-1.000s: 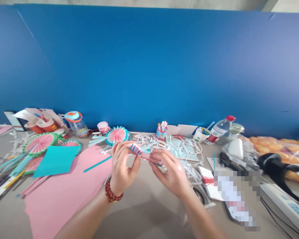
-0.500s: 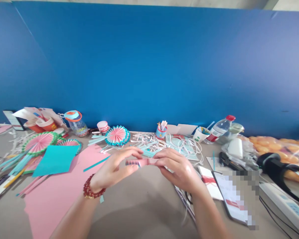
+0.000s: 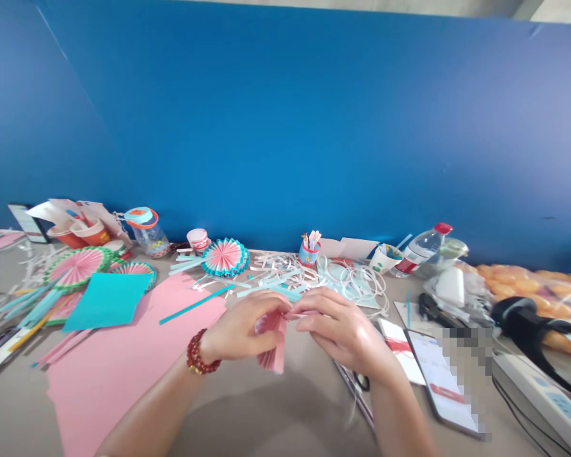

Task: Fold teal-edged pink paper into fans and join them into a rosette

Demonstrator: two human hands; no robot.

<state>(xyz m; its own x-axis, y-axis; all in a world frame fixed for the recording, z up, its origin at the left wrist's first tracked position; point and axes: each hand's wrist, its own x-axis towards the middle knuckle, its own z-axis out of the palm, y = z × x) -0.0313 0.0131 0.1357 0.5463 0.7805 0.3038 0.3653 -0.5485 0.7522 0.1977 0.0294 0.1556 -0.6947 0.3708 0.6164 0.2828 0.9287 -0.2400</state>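
A pleated strip of pink paper (image 3: 272, 352) hangs between my hands, its folds fanning downward. My left hand (image 3: 250, 324), with a red bead bracelet at the wrist, is closed on the left part of it, thumb in front and fingers behind. At its upper right end, my right hand (image 3: 335, 327) pinches the paper between thumb and fingers. Both hands are above the grey table (image 3: 247, 412). Behind them lie loose white and light-blue paper strips (image 3: 285, 276). A large pink sheet (image 3: 124, 368) lies to the left, under my left forearm.
Finished paper rosettes (image 3: 224, 257) and a teal square (image 3: 107, 301) are at the left. A small pen cup (image 3: 309, 254) stands at the back. To the right are a bottle (image 3: 421, 251), a phone (image 3: 445, 381) and a power strip (image 3: 542, 393).
My left hand has moved right, toward my right hand, and turned inward around the paper. The pleated strip, earlier flat and level, now hangs down with its folds spread.
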